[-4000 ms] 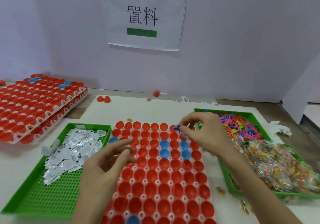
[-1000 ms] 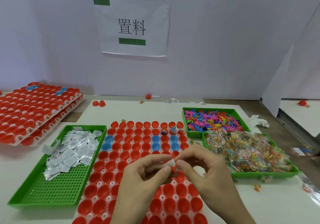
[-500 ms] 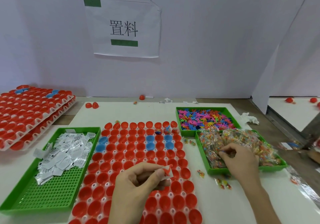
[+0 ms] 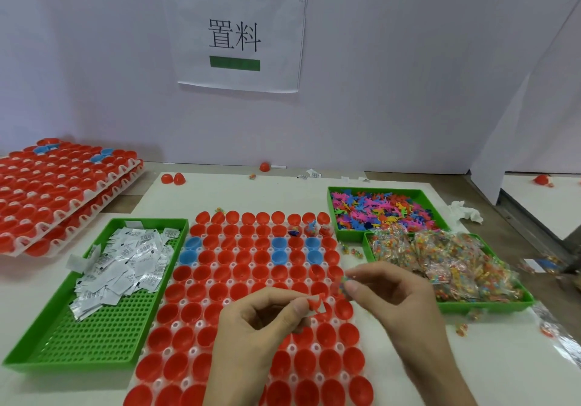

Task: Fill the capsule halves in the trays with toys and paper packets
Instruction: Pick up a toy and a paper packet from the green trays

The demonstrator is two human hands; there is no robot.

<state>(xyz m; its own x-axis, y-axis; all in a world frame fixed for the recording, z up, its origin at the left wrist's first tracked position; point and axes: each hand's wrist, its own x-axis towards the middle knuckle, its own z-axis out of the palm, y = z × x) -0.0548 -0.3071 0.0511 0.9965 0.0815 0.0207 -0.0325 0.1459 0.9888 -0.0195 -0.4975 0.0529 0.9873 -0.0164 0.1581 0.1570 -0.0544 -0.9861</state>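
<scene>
A white tray (image 4: 292, 347) of red and blue capsule halves (image 4: 248, 275) lies in front of me. My left hand (image 4: 251, 327) pinches a small white paper packet (image 4: 316, 303) over the tray's middle. Beside it, my right hand (image 4: 396, 292) pinches a small clear bag of coloured bits (image 4: 342, 284) above the tray's right side. Three halves in the second row at the far right (image 4: 311, 229) hold toys. A green tray with paper packets (image 4: 122, 257) sits to the left. Green trays of coloured plastic toys (image 4: 380, 209) and clear toy bags (image 4: 440, 261) sit to the right.
Two stacked trays of red capsule halves (image 4: 59, 185) lie at the far left. Loose red halves (image 4: 173, 179) and scraps sit near the back wall, which carries a paper sign (image 4: 234, 34). A crumpled tissue (image 4: 465, 212) and stray bags (image 4: 462, 328) lie to the right.
My right hand left the tray of clear bags and came back over the capsule tray with a small bag pinched in it. My left hand still holds the paper packet.
</scene>
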